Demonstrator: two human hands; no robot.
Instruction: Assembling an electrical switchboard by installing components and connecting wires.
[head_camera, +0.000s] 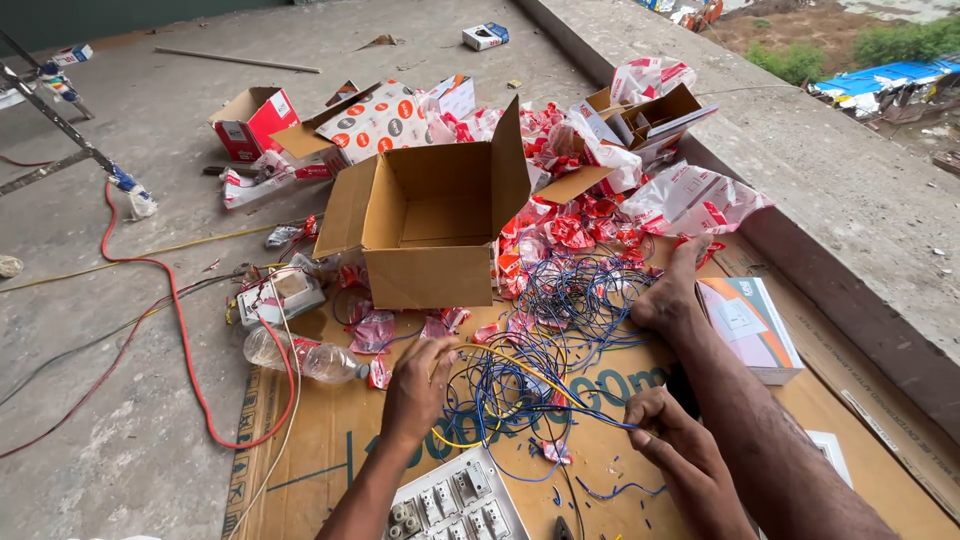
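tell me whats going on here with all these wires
A person sits on flattened cardboard on a concrete floor, working with bare hands. The left hand reaches into a tangle of blue and yellow wires, while the right hand pinches a blue wire end. A white switch plate lies in front of them, and their foot rests by the wires. An open cardboard box, red-and-white wrappers and a plastic bottle lie around.
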